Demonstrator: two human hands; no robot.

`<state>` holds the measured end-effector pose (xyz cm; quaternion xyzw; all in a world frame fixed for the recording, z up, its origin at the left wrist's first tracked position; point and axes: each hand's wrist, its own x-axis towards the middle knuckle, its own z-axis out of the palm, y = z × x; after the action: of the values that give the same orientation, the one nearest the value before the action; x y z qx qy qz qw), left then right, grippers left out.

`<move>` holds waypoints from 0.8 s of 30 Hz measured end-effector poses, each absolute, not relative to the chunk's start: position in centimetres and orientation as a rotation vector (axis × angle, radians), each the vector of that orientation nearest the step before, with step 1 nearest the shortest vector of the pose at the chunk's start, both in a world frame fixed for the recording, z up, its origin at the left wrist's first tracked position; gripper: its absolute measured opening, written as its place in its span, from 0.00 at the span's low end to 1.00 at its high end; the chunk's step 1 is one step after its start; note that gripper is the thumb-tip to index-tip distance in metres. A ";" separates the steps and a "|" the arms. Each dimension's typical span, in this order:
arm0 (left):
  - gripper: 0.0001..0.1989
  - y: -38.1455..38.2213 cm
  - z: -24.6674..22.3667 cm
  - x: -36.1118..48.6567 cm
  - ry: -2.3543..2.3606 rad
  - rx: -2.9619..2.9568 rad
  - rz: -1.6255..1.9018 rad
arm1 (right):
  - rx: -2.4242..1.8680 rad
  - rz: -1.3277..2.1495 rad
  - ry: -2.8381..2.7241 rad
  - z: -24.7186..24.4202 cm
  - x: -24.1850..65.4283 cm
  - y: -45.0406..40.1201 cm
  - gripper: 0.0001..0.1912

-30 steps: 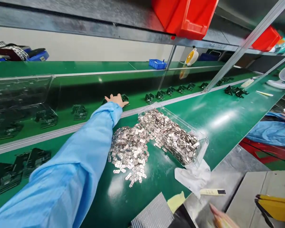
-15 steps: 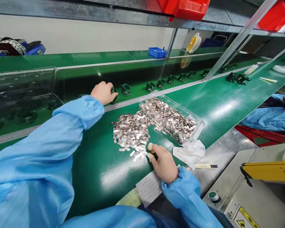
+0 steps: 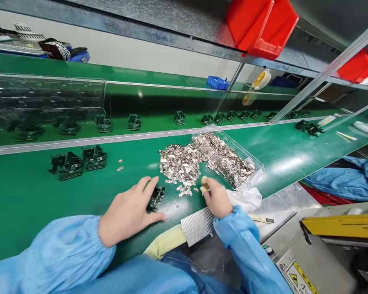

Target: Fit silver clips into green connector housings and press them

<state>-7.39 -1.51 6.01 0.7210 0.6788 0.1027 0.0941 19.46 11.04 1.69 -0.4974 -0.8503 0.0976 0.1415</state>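
My left hand is spread around a small black part on the green table, thumb and fingers apart on either side of it. My right hand, with pale covers on its fingertips, is curled in a pinch near the right edge of a pile of small silver metal pieces; whatever lies between its fingertips is too small to make out. Behind that hand, a clear tray lies full of the same silver pieces. Two black assemblies rest on the table at the left.
More black parts stand in a row along the green strip behind the rail. A white cloth and a ridged grey pad lie near my right hand. Red bins sit on the shelf above. Blue fabric shows at the right.
My left hand has come back from the row behind the rail to the near table, where a black part now sits by it. The view has shifted, showing more on the left.
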 end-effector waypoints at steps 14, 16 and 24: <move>0.42 -0.6 0.6 -11.6 1.479 2.076 0.634 | -1.597 0.281 -2.147 -0.5 21.6 14.6 0.14; 0.41 -0.5 0.6 -11.5 1.476 2.091 0.667 | -1.621 0.321 -2.127 -0.4 21.8 14.9 0.15; 0.24 -0.2 0.7 -10.9 1.527 1.749 1.002 | -1.657 0.404 -2.194 0.7 20.3 15.5 0.05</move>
<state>-10.87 -0.23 0.67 0.6594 0.5756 0.3779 0.3017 20.26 15.53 0.73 -0.5864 -0.7766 0.1432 0.1803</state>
